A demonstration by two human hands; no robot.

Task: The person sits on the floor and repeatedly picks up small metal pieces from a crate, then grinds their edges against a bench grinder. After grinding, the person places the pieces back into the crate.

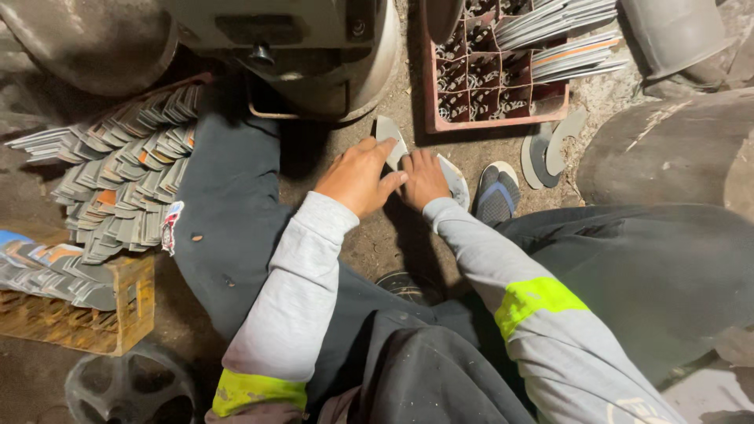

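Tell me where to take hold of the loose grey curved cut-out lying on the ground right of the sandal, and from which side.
Probably grip the grey curved cut-out at its upper rounded end, coming from above and the right. It lies flat on the dirt, overlapping a darker piece on its left, and the crate sits just above, so the right edge looks the freest. Both hands, left hand and right hand, are busy with another flat piece.

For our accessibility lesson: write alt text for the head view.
Both hands, left hand and right hand, hold a flat grey cutout above a dirt floor. Stacked grey cutouts lie left; a red crate sits beyond.
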